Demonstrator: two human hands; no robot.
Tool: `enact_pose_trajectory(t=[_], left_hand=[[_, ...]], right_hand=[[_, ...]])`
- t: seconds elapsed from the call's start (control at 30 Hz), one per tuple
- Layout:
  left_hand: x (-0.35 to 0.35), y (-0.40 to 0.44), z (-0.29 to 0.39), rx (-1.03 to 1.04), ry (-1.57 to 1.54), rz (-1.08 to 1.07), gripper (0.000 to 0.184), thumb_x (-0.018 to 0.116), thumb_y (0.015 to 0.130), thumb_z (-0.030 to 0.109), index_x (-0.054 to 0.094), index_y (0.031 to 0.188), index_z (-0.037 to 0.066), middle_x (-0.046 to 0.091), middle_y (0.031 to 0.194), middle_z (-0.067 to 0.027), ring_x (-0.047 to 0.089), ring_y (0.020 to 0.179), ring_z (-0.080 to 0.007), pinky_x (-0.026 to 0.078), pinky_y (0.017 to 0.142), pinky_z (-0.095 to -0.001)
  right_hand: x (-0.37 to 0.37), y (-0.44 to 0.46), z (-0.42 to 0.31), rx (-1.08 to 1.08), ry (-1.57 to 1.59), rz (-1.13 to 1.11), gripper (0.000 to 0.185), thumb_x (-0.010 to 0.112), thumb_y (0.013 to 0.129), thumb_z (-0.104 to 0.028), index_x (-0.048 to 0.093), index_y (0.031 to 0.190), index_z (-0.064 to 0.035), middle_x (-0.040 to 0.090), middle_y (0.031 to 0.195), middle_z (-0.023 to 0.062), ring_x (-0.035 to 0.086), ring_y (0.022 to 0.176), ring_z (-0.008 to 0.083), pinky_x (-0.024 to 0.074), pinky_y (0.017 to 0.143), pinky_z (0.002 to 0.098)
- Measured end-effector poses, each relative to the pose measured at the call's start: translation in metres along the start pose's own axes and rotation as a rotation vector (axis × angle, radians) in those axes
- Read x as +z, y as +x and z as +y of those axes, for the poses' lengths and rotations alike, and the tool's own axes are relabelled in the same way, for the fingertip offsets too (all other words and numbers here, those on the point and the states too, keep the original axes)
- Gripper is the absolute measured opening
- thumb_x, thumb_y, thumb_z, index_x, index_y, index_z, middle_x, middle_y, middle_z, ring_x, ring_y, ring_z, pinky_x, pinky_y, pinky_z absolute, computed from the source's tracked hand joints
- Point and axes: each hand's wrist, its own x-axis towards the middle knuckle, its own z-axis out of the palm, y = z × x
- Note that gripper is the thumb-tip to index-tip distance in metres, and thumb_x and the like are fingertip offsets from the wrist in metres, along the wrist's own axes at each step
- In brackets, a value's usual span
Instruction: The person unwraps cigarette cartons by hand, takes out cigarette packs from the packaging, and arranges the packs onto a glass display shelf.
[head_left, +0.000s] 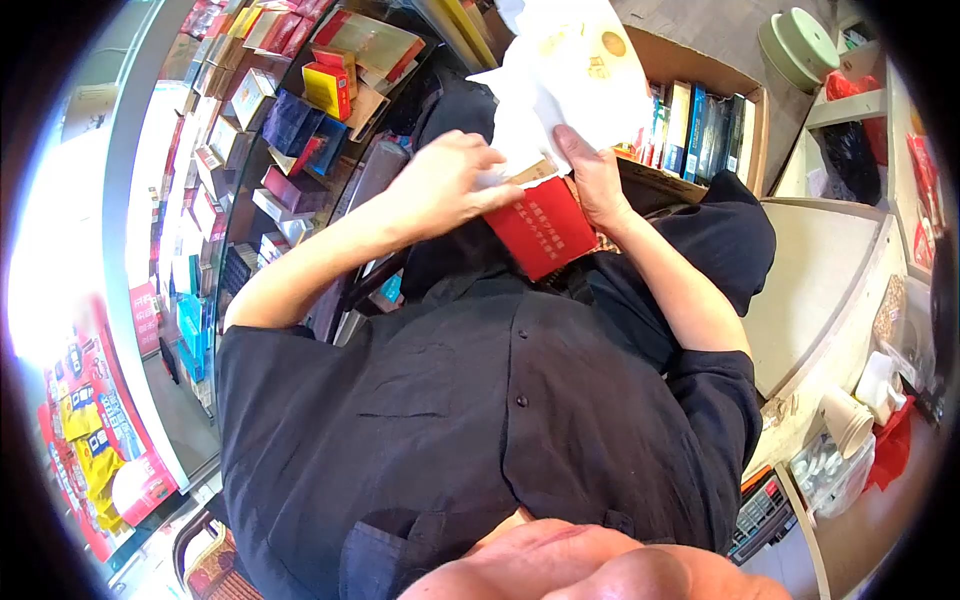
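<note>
The person's own black shirt (440, 400) takes up the middle of the scene, and both hands meet over the lap. On the left a long glass shelf (221, 245) curves away, packed with small boxes and books in red, blue and cream. At the far right a cardboard box (760, 130) stands open, with a row of books (700, 135) upright in it, spines showing. To the right of that, the cubbies of a pale rack (848, 108) hold a black bag (852, 160) and something red.

The white bag (575, 60), printed in yellow, spreads just beyond the hands. The red packet (545, 230), with pale lettering, is tilted over the lap, its far end meeting the bag; I can't tell whether it sits inside. The right hand (597, 185) has its grip closed on the packet's right edge, thumb up on the bag. The left hand (445, 185) lays its thumb at the packet's left corner; I can't tell whether that grip is closed.

At the near right, a clear bag (830, 470) holds small white pieces, beside stacked cups (847, 420) and a calculator (757, 515). A yellow-and-red carton (327, 90) stands among the goods at far left.
</note>
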Motion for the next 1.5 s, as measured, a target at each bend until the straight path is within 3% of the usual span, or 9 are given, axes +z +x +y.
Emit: enact_pose_trajectory(t=[0.23, 0.33, 0.47, 0.67, 0.77, 1.1, 1.23, 1.4, 1.5], left_hand=[[0.01, 0.026, 0.005, -0.224, -0.434, -0.186, 0.046, 0.078, 0.074, 0.025, 0.06, 0.104, -0.004, 0.064, 0.097, -0.0219, 0.062, 0.093, -0.0357, 0.049, 0.083, -0.0397], [0.014, 0.025, -0.008, -0.28, -0.554, -0.314, 0.048, 0.08, 0.07, 0.022, 0.059, 0.108, 0.001, 0.063, 0.1, -0.0143, 0.061, 0.095, -0.0249, 0.047, 0.083, -0.0362], [0.028, 0.019, -0.016, -0.112, -0.396, -0.309, 0.051, 0.083, 0.067, 0.024, 0.059, 0.106, 0.001, 0.061, 0.095, -0.0129, 0.057, 0.094, -0.027, 0.046, 0.082, -0.0377], [0.046, 0.007, -0.033, -0.174, -0.629, -0.361, 0.054, 0.067, 0.084, 0.051, 0.065, 0.095, -0.002, 0.066, 0.087, -0.0134, 0.062, 0.081, -0.0196, 0.05, 0.071, -0.0344], [0.041, -0.008, -0.025, -0.342, -0.807, -0.441, 0.037, 0.07, 0.085, 0.04, 0.065, 0.096, 0.005, 0.061, 0.098, -0.0049, 0.056, 0.088, -0.0128, 0.046, 0.076, -0.0287], [0.008, -0.06, -0.001, -0.376, -0.54, 0.057, 0.033, 0.072, 0.081, 0.033, 0.062, 0.087, 0.003, 0.055, 0.088, -0.0067, 0.056, 0.073, -0.013, 0.046, 0.065, -0.0279], [-0.039, -0.067, -0.025, -0.455, -0.98, 0.243, 0.034, 0.06, 0.093, 0.039, 0.061, 0.092, 0.005, 0.054, 0.083, 0.0039, 0.047, 0.075, -0.0054, 0.042, 0.067, -0.0256], [-0.132, -0.066, -0.036, -0.426, -1.372, 0.556, 0.051, 0.05, 0.097, 0.04, 0.048, 0.129, -0.001, 0.062, 0.12, -0.0132, 0.063, 0.109, -0.021, 0.05, 0.097, -0.0357], [-0.172, -0.065, -0.059, -0.487, -1.123, 0.607, 0.048, 0.049, 0.097, 0.044, 0.052, 0.126, 0.007, 0.067, 0.107, -0.0047, 0.065, 0.088, -0.0121, 0.048, 0.071, -0.0258]], right_hand=[[-0.018, 0.006, 0.012, -0.146, -0.137, 0.088, 0.027, 0.058, 0.095, -0.017, 0.061, 0.109, 0.0055, 0.065, 0.102, 0.0076, 0.059, 0.09, 0.0146, 0.0466, 0.083, 0.0302], [-0.008, 0.002, 0.008, -0.147, -0.184, 0.077, 0.026, 0.058, 0.095, -0.017, 0.061, 0.109, 0.0048, 0.065, 0.1, 0.0068, 0.059, 0.087, 0.0146, 0.0468, 0.081, 0.0302], [0.0, -0.008, 0.007, -0.151, -0.211, 0.065, 0.026, 0.056, 0.096, -0.017, 0.059, 0.112, 0.0041, 0.064, 0.098, 0.0056, 0.058, 0.086, 0.0157, 0.0465, 0.081, 0.0303], [0.006, -0.022, 0.021, -0.218, -0.2, 0.031, 0.029, 0.055, 0.096, -0.017, 0.055, 0.119, 0.0016, 0.059, 0.11, 0.0068, 0.054, 0.099, 0.0144, 0.0455, 0.085, 0.0315], [0.014, -0.032, 0.028, -0.164, -0.042, 0.048, 0.03, 0.055, 0.097, -0.016, 0.054, 0.122, 0.001, 0.059, 0.112, 0.0057, 0.054, 0.101, 0.0162, 0.045, 0.087, 0.0317], [0.026, -0.046, 0.038, -0.057, -0.162, -0.078, 0.038, 0.053, 0.099, -0.021, 0.047, 0.129, 0.0007, 0.053, 0.123, 0.0054, 0.049, 0.112, 0.0154, 0.0392, 0.096, 0.0296], [0.021, -0.043, 0.035, -0.005, 0.0, 0.02, 0.039, 0.055, 0.098, -0.022, 0.047, 0.129, 0.0004, 0.054, 0.122, 0.0049, 0.049, 0.111, 0.0149, 0.0397, 0.096, 0.0296], [0.013, -0.036, 0.034, -0.017, -0.137, 0.019, 0.038, 0.052, 0.099, -0.023, 0.05, 0.126, 0.0049, 0.057, 0.119, 0.0077, 0.052, 0.108, 0.0173, 0.0407, 0.094, 0.0308], [0.015, -0.032, 0.036, -0.02, -0.163, 0.024, 0.039, 0.053, 0.099, -0.024, 0.051, 0.124, 0.0055, 0.058, 0.118, 0.0078, 0.052, 0.107, 0.0172, 0.0406, 0.094, 0.0306]])
